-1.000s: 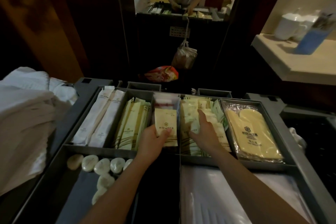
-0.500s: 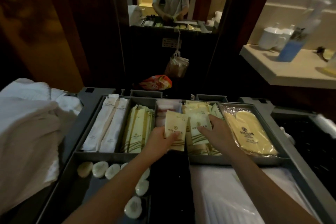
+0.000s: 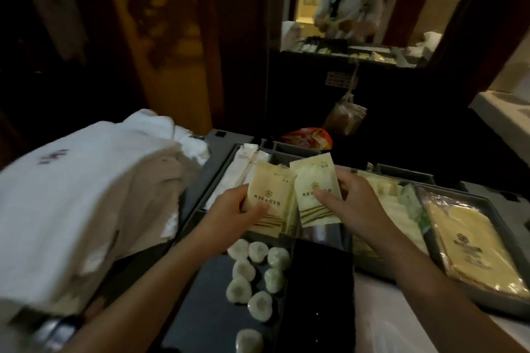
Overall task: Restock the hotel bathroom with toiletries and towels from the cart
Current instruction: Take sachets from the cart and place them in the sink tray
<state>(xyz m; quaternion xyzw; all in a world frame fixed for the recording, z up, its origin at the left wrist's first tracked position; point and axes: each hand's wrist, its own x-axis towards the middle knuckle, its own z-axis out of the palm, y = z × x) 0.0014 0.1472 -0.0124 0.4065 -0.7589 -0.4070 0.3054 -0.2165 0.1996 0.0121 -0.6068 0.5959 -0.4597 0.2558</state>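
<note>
My left hand [image 3: 233, 210] holds a cream toiletry sachet [image 3: 271, 188] with a gold flower logo, thumb across its lower face. My right hand [image 3: 351, 200] pinches a paler, green-striped sachet [image 3: 311, 180] beside it. Both packets are lifted above the grey cart tray [image 3: 220, 169], whose compartments hold long white wrapped items [image 3: 246, 162], more sachets [image 3: 381, 195] and a yellow packet in clear wrap [image 3: 470, 241]. White folded towels [image 3: 80, 195] lie heaped on the cart's left side.
Several small wrapped round soaps [image 3: 259, 266] lie in the near dark compartment. A mirror [image 3: 350, 6] ahead reflects a person at the cart. A plastic bag [image 3: 345, 117] hangs below it, a red packet [image 3: 311, 137] behind the tray. A pale counter edge [image 3: 504, 114] is at right.
Both hands have lifted their sachets out of the tray compartments and drawn them up and toward me. The view has swung left and closer, showing more of the towels.
</note>
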